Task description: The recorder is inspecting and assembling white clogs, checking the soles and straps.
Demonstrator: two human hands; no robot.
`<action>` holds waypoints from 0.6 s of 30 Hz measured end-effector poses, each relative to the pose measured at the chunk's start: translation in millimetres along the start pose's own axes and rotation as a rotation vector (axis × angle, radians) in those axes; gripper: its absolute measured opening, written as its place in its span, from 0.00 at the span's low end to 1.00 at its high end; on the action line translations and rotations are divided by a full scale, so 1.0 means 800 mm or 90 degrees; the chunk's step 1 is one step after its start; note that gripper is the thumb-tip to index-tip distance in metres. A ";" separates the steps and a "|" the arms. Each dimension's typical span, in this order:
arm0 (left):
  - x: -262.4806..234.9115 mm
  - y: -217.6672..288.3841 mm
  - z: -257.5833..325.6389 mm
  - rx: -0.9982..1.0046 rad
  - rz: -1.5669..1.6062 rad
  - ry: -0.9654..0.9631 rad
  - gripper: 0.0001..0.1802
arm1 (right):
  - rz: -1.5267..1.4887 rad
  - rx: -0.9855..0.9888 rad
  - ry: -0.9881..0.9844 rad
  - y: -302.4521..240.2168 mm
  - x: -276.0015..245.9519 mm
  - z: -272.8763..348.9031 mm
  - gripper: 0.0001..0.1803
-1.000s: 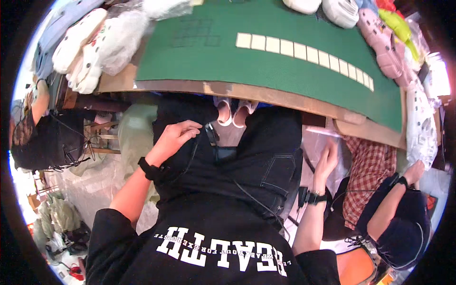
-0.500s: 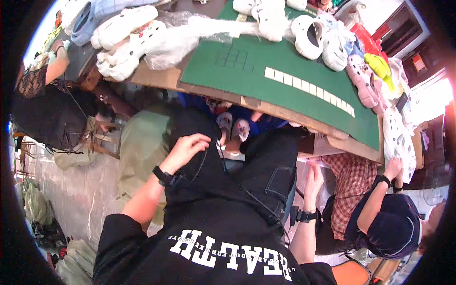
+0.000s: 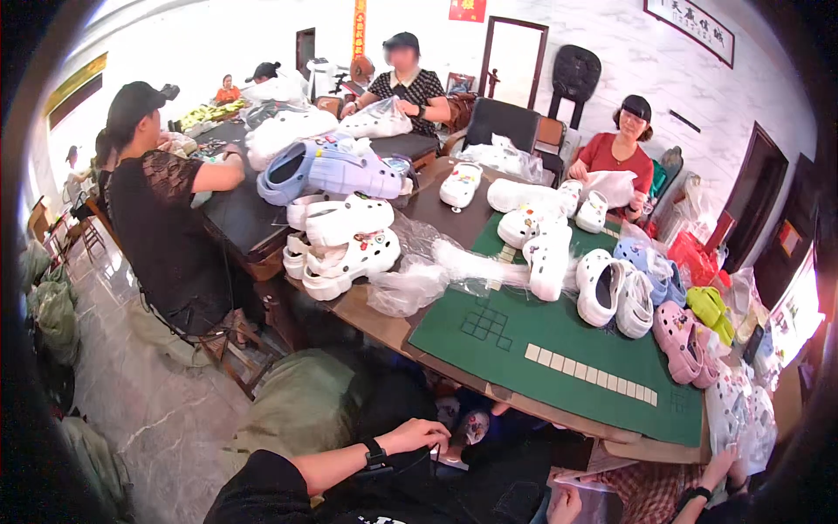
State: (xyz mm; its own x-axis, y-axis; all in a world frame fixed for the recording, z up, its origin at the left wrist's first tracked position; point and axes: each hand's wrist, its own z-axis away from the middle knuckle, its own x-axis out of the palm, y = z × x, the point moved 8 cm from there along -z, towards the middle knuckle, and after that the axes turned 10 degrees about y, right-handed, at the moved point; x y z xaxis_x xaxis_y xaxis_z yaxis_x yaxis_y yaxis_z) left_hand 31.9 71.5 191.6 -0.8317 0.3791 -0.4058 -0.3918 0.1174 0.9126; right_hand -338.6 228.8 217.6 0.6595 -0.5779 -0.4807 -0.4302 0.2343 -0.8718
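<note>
My left hand [image 3: 417, 435] is over my lap, below the near edge of the table, with fingers pinched together at a thin black cord [image 3: 438, 451]. My right hand [image 3: 566, 505] shows only partly at the lower edge, its fingers curled; anything inside is hidden. Neither hand touches the table. Above them lies a green mat [image 3: 471, 349] with a row of pale squares [image 3: 592, 375]. White clogs with charms [image 3: 548, 262] stand along its far side, and a pair of pink clogs [image 3: 679, 345] sits at its right end.
White clogs [image 3: 349, 262] and blue-lilac clogs [image 3: 336, 170] are piled on the table's left, beside crumpled clear plastic [image 3: 410, 271]. Co-workers sit at left [image 3: 157, 210], far side [image 3: 410, 92] and far right [image 3: 615, 157]; another's hand [image 3: 717, 467] is at right. A green sack [image 3: 301, 406] stands by my left.
The view has tilted up from my lap to the table and room, so my hands appear lower. My left hand remains pinched over my lap; most of my right hand has left the picture.
</note>
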 end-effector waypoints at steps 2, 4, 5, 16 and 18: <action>-0.002 0.004 -0.006 0.012 -0.006 -0.003 0.17 | 0.008 -0.005 0.009 -0.002 -0.006 -0.002 0.16; -0.001 0.018 -0.013 0.009 0.003 -0.053 0.16 | 0.026 0.009 0.028 -0.008 -0.016 0.005 0.15; -0.006 0.018 -0.017 -0.018 -0.033 -0.090 0.16 | 0.023 0.010 0.034 0.002 -0.017 0.007 0.15; -0.057 -0.037 -0.092 -0.052 0.207 0.073 0.15 | -0.017 -0.123 0.155 0.105 -0.079 -0.028 0.09; -0.070 -0.110 -0.077 -0.113 0.435 0.108 0.14 | 0.004 -0.108 0.111 0.090 -0.097 -0.019 0.08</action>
State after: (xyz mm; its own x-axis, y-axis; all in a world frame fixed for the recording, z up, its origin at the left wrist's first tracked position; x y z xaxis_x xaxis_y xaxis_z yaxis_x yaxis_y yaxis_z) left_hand 88.5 -16.4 130.8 -0.9577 0.1645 0.2359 0.1907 -0.2509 0.9491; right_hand -430.2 279.0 193.7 0.5462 -0.7067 -0.4498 -0.5408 0.1126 -0.8336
